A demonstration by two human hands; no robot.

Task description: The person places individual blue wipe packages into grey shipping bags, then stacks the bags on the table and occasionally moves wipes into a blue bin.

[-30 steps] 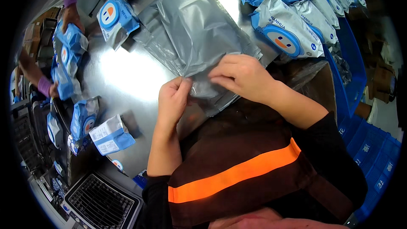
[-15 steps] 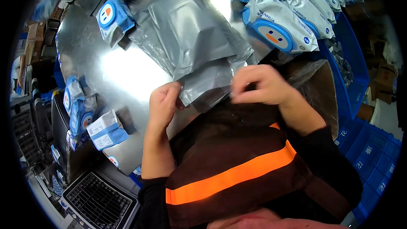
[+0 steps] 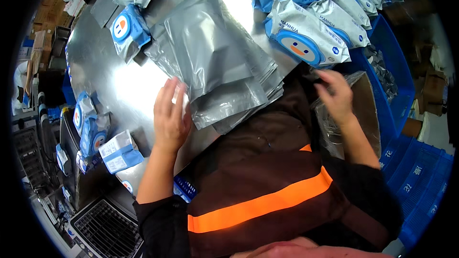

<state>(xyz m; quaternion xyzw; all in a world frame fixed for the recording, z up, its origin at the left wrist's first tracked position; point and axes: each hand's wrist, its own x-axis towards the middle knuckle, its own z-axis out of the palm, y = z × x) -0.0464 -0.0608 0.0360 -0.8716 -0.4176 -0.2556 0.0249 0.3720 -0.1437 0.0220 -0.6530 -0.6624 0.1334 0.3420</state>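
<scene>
Shiny metal desk (image 3: pixel 119 86), blue-white wipe packs (image 3: pixel 306 33) scattered around. Stack of silver foil pouches (image 3: pixel 215 62) lies just right of left hand (image 3: pixel 169 114), its fingers (image 3: pixel 167 93) spread flat, touching stack's edge, gripping nothing. Pouches flat, glossy, fanned. Right hand (image 3: pixel 334 93) loosely curled over clear bag in cardboard box (image 3: pixel 363 100), well right of stack. Half second earlier both hands pinched one pouch; now released.
</scene>
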